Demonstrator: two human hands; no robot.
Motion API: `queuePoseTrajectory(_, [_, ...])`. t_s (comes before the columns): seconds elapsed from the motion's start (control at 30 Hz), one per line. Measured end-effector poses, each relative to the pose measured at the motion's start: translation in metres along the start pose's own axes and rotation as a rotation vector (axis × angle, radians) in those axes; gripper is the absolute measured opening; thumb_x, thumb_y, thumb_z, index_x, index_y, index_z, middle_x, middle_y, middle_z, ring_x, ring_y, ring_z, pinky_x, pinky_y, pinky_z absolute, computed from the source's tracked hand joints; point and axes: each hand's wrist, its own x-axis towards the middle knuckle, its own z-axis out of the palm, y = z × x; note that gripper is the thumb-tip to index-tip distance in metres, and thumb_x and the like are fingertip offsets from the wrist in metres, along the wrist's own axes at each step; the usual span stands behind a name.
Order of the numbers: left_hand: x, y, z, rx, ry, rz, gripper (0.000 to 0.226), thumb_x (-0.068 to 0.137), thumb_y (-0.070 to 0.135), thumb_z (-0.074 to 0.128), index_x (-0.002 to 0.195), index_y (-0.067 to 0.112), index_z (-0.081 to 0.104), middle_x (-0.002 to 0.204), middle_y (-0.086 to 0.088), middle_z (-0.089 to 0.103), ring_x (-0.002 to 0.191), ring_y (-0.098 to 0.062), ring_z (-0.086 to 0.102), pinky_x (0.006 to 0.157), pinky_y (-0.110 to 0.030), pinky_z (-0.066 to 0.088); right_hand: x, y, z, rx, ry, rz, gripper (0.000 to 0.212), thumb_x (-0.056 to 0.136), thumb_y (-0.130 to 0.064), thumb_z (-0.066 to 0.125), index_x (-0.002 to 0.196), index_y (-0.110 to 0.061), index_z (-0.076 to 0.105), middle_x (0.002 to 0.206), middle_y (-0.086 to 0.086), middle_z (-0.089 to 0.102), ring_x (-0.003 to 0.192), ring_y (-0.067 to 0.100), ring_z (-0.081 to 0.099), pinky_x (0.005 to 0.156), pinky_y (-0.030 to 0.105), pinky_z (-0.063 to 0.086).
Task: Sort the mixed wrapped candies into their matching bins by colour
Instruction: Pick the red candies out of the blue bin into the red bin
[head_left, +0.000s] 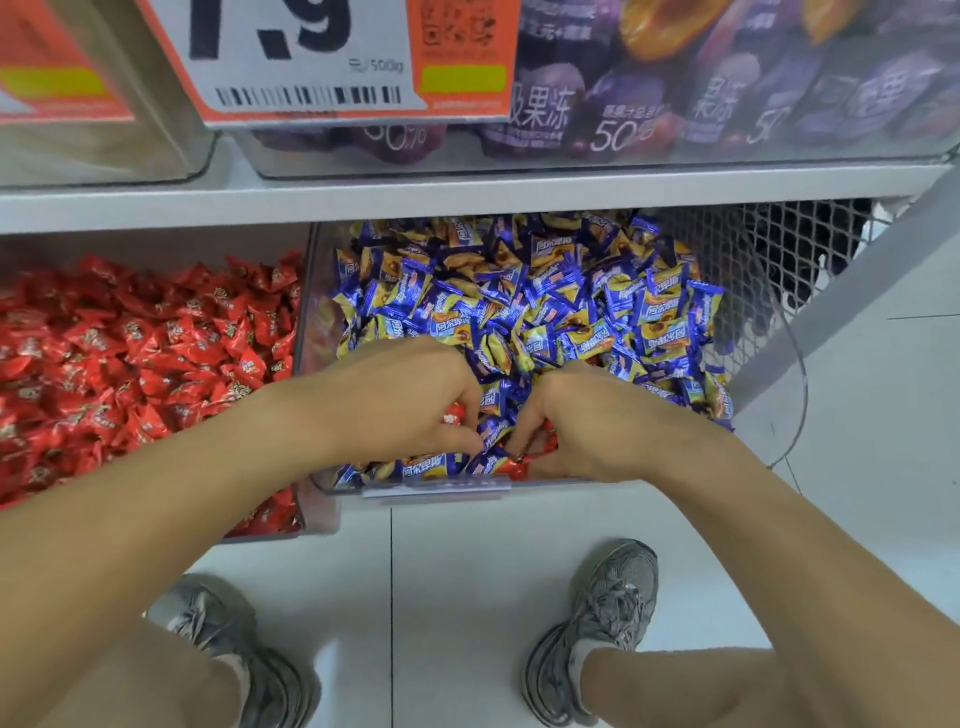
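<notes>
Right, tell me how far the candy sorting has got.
Done: the red bin shows only red candies. In hand: both hands, left and right, dig at the blue bin's front, fingers curled round red strays. Left: those reds go across; any buried deeper cannot be seen.

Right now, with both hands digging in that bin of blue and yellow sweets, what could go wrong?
1. The left hand and right hand work at the front edge of the clear plastic bin; blue-and-yellow wrapped candies could spill onto the floor.
2. The stray red wrapped candies lie half buried, so some may be missed.
3. A blue one might get grabbed along and end up in the bin of red candies.
</notes>
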Motion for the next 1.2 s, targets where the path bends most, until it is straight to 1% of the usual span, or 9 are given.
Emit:
queuePoseTrajectory(0.17, [-0.007, 0.003, -0.008, -0.281, 0.104, -0.036, 0.02, 0.083, 0.054, 0.066, 0.087, 0.036, 0.074, 0.08, 0.021, 0.063, 0.081, 0.005, 0.057, 0.069, -0.016, 0.045, -0.012, 0.012, -0.009, 0.241, 0.022, 0.062, 0.02, 0.075, -0.018, 0.084, 0.091, -0.03, 0.08, 0.068, -0.018, 0.067, 0.061, 0.001, 0.06, 0.055, 0.013, 0.043])
queuePoseTrajectory(0.33, [0.003, 0.011, -0.003, -0.325, 0.053, 0.025, 0.011, 0.088, 0.037, 0.067, 0.085, 0.029, 0.074, 0.082, 0.02, 0.064, 0.086, 0.012, 0.053, 0.067, -0.001, 0.036, -0.038, 0.028, -0.028, 0.46, 0.207, 0.106, 0.026, 0.075, -0.009, 0.084, 0.091, -0.029, 0.081, 0.078, -0.013, 0.073, 0.06, 0.005, 0.068, 0.056, 0.018, 0.053])
queuePoseTrajectory(0.47, [0.016, 0.019, -0.001, -0.302, -0.088, 0.099, 0.014, 0.093, 0.035, 0.062, 0.094, 0.028, 0.074, 0.087, 0.017, 0.07, 0.083, 0.0, 0.06, 0.071, -0.011, 0.044, -0.044, 0.035, -0.025, 0.48, 0.3, 0.11, 0.022, 0.08, -0.01, 0.081, 0.086, -0.031, 0.081, 0.086, -0.011, 0.077, 0.074, 0.025, 0.073, 0.073, 0.045, 0.06])
queuePoseTrajectory(0.57, [0.027, 0.025, 0.003, -0.255, -0.17, 0.149, 0.021, 0.095, 0.034, 0.056, 0.11, 0.038, 0.07, 0.075, 0.01, 0.068, 0.067, -0.005, 0.059, 0.064, -0.018, 0.047, -0.044, 0.041, -0.021, 0.403, 0.333, 0.118, 0.024, 0.082, -0.008, 0.077, 0.078, -0.031, 0.08, 0.079, -0.006, 0.076, 0.073, 0.017, 0.072, 0.073, 0.043, 0.058])
queuePoseTrajectory(0.63, [0.031, 0.027, 0.006, -0.124, -0.151, 0.172, 0.025, 0.093, 0.042, 0.056, 0.115, 0.041, 0.067, 0.081, 0.01, 0.068, 0.075, -0.003, 0.059, 0.07, -0.025, 0.05, -0.044, 0.042, -0.021, 0.338, 0.336, 0.126, 0.021, 0.082, -0.013, 0.077, 0.08, -0.034, 0.079, 0.077, -0.01, 0.075, 0.071, 0.012, 0.071, 0.072, 0.034, 0.057])
queuePoseTrajectory(0.8, [0.039, 0.027, 0.009, 0.132, -0.114, 0.207, 0.034, 0.081, 0.058, 0.065, 0.104, 0.034, 0.067, 0.084, 0.01, 0.062, 0.087, -0.014, 0.059, 0.062, -0.028, 0.038, -0.042, 0.035, -0.017, 0.316, 0.255, 0.082, 0.016, 0.071, -0.022, 0.088, 0.081, -0.03, 0.079, 0.077, -0.012, 0.072, 0.07, 0.004, 0.065, 0.065, 0.012, 0.046])
queuePoseTrajectory(0.97, [0.038, 0.018, 0.004, 0.148, -0.213, 0.215, 0.022, 0.08, 0.049, 0.071, 0.094, 0.033, 0.067, 0.085, 0.012, 0.054, 0.086, -0.012, 0.056, 0.06, -0.028, 0.033, -0.026, 0.023, -0.007, 0.173, 0.122, -0.003, 0.025, 0.078, -0.017, 0.08, 0.096, -0.034, 0.077, 0.083, -0.018, 0.071, 0.079, -0.001, 0.063, 0.071, 0.003, 0.038])
queuePoseTrajectory(1.1, [0.028, 0.007, -0.001, 0.113, -0.217, 0.196, 0.013, 0.085, 0.038, 0.067, 0.098, 0.034, 0.068, 0.086, 0.015, 0.046, 0.094, -0.011, 0.055, 0.064, -0.026, 0.028, -0.019, 0.017, -0.005, 0.114, -0.003, -0.01, 0.033, 0.082, -0.021, 0.077, 0.112, -0.034, 0.073, 0.094, -0.016, 0.07, 0.084, -0.002, 0.061, 0.075, 0.012, 0.046])
queuePoseTrajectory(1.2, [0.026, 0.007, 0.003, 0.127, -0.188, 0.227, 0.015, 0.091, 0.034, 0.061, 0.105, 0.03, 0.067, 0.092, 0.011, 0.05, 0.098, -0.013, 0.057, 0.063, -0.02, 0.018, -0.013, 0.012, -0.003, 0.059, -0.073, -0.005, 0.037, 0.084, -0.018, 0.072, 0.115, -0.038, 0.071, 0.082, -0.011, 0.067, 0.074, 0.006, 0.058, 0.073, 0.029, 0.051])
